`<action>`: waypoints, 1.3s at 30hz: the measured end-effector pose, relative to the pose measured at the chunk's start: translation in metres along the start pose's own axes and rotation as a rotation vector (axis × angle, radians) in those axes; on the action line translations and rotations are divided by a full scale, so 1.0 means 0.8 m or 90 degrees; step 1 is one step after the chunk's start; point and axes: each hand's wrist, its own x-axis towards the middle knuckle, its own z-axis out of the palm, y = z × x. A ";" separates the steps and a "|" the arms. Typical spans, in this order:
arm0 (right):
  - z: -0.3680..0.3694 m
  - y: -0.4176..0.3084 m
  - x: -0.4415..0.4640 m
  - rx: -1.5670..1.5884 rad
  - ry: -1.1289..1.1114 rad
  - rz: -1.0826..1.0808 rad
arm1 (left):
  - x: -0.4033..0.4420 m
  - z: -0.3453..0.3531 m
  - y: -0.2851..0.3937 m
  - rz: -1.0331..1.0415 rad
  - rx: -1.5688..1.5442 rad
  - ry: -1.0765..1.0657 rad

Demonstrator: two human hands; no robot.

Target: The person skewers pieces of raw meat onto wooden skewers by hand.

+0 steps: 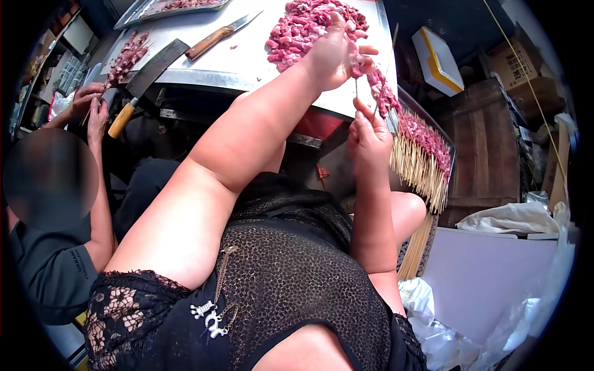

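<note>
My left hand (331,57) is over the white table (250,68), its fingers around a piece of pink meat (356,60) on a thin skewer (356,89). Just below it, my right hand (371,133) pinches the lower part of that skewer. A heap of cut raw meat (297,34) lies beside my left hand. Close to my right hand, a loaded skewer (385,96) slants down towards rows of meat skewers (427,139) with their bare stick ends pointing down.
A cleaver (158,68) and a knife (210,43) lie on the table's left part, below a metal tray (139,13). At left, a co-worker's hands (93,108) hold loaded skewers (127,59). A white and yellow box (438,60) stands at right.
</note>
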 end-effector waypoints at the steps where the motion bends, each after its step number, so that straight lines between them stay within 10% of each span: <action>1: -0.001 -0.006 0.000 0.000 0.007 0.014 | -0.002 0.008 0.001 0.014 -0.025 0.003; 11: -0.021 0.016 -0.005 -0.001 0.009 0.034 | 0.027 -0.036 -0.032 -0.011 0.076 0.028; 12: -0.018 0.019 -0.007 -0.027 0.009 0.017 | 0.035 -0.046 -0.024 0.226 0.330 -0.151; 17: -0.008 0.011 -0.016 -0.043 -0.004 0.007 | 0.011 0.000 -0.031 0.023 -0.009 0.036; 23: -0.011 0.001 -0.022 -0.105 0.045 -0.037 | -0.003 0.011 -0.025 -0.058 0.097 0.038; 31: -0.109 -0.075 -0.007 -0.721 0.160 -0.302 | 0.004 0.005 0.002 0.111 0.200 0.057; 34: -0.139 -0.068 0.001 -1.078 0.162 -0.634 | -0.001 0.001 0.019 0.183 0.205 0.149; 39: -0.100 -0.078 -0.050 -0.339 0.102 -0.198 | 0.015 -0.046 0.064 0.305 0.285 0.237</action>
